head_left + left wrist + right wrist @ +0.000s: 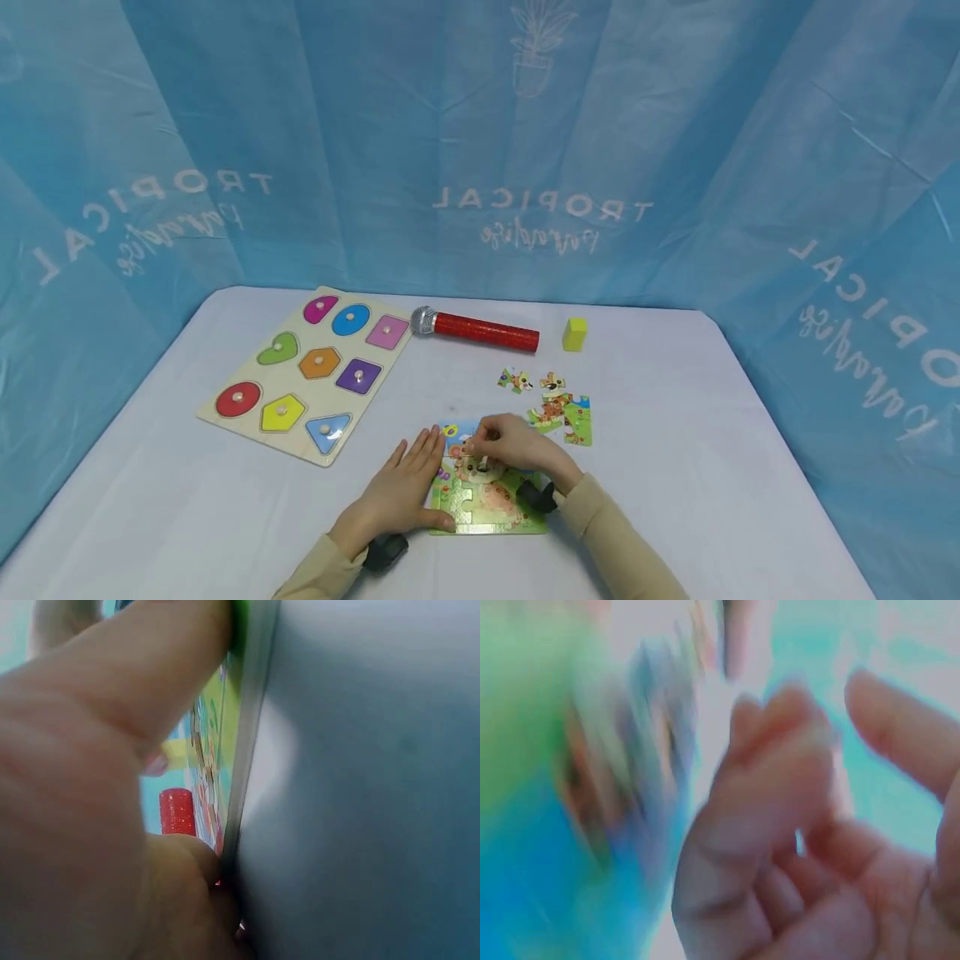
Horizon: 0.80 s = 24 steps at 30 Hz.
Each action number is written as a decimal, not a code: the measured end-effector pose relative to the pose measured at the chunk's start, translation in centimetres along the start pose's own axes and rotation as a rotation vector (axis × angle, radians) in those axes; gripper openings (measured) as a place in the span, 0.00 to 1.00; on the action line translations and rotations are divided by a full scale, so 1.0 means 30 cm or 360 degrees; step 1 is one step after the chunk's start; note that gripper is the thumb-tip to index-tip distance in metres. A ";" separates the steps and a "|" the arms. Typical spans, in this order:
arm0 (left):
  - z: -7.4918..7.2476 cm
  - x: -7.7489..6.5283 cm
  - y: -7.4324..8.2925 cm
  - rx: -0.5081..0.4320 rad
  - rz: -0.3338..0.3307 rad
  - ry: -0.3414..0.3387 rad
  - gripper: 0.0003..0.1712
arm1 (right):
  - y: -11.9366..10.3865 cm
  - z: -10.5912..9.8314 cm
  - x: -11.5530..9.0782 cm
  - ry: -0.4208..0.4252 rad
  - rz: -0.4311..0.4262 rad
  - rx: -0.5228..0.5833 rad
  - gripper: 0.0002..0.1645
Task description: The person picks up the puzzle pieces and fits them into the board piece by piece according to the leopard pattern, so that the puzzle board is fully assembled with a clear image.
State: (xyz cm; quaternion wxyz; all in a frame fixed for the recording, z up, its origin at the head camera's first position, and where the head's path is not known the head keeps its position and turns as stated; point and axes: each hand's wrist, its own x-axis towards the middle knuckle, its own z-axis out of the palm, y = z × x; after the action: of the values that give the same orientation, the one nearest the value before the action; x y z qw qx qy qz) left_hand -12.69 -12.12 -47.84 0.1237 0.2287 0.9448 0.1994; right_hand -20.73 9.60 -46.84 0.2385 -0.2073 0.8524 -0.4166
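Note:
In the head view a jigsaw puzzle of cartoon animals lies flat near the front of the table. My left hand rests flat along its left side, fingers pointing away and the thumb over the lower left corner. Above the upper part of the puzzle hovers or touches my right hand; I cannot tell which. Its fingers bend loosely in the right wrist view, the thumb stands apart, and no piece shows between them. The left wrist view shows the puzzle's edge beside the left hand.
Loose puzzle pieces lie beyond the right hand, with another piece nearby. Farther back are a red microphone and a yellow block. A wooden shape board lies at left. Blue curtains surround the table.

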 end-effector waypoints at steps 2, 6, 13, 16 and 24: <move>0.004 0.000 -0.001 0.0006 0.0002 0.0005 0.68 | 0.018 -0.058 0.022 0.0235 0.0059 -0.0038 0.10; 0.004 -0.002 0.001 0.0012 -0.0005 0.0010 0.69 | 0.061 -0.153 0.085 0.0681 0.0314 -0.0327 0.22; 0.002 -0.013 0.009 -0.0009 -0.0035 -0.0020 0.69 | 0.115 -0.193 0.149 0.0641 0.0532 -0.0543 0.28; 0.002 -0.010 0.006 -0.0008 -0.0029 -0.0017 0.69 | 0.113 -0.197 0.151 0.0630 0.0492 -0.0507 0.22; -0.001 0.004 0.001 -0.0025 -0.0049 -0.0014 0.69 | 0.061 -0.166 0.102 0.0691 0.0154 -0.0150 0.11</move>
State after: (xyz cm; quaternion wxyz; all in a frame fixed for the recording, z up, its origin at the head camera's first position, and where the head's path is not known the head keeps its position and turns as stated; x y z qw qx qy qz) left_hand -12.78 -12.05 -47.82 0.1327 0.2140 0.9461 0.2038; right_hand -26.36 11.98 -46.34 0.0594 -0.0825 0.9112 -0.3992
